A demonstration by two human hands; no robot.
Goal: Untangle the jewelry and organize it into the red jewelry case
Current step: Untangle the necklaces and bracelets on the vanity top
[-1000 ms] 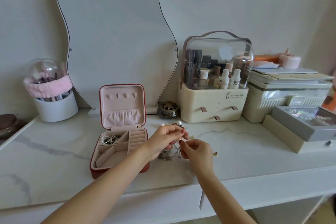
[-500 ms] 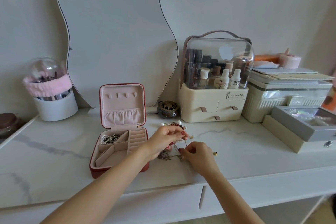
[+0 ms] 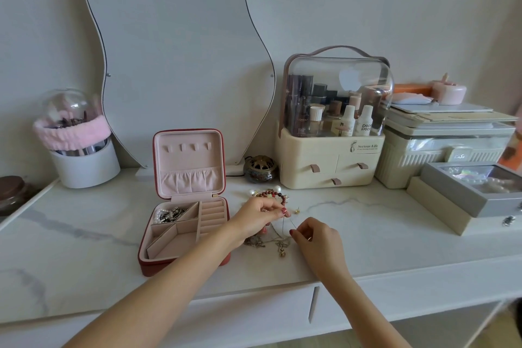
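The fingers of the left hand (image 3: 258, 213) pinch a thin chain (image 3: 285, 220) at its upper end, just in front of a red beaded bracelet (image 3: 272, 194), and the fingers of the right hand (image 3: 316, 237) pinch the same fine strand lower down, so the chain runs taut between the two grips. Below them, a tangled heap of jewelry (image 3: 271, 241) lies on the white marble tabletop (image 3: 381, 229), with a small pendant trailing toward the front edge. A gold stud (image 3: 297, 210) lies alone beside the bracelet.

The red jewelry case (image 3: 185, 234) stands open just left of the heap, its lid upright; one rear compartment already holds a dark and pearly piece (image 3: 169, 213), while the other compartments look unfilled.

The step in hand appears to be teasing one chain free of the knot. The next move likely calls for a slow, gentle pull apart, watching where the strand snags, since a hard tug could tighten the tangle or snap the fine links.

How many pieces make up the heap cannot be told: the links are too fine, and the left hand covers part of it. Whether the pinched strand is one chain or two is also unclear. A cosmetics organizer (image 3: 333, 127) and a mirror (image 3: 175, 51) stand behind.
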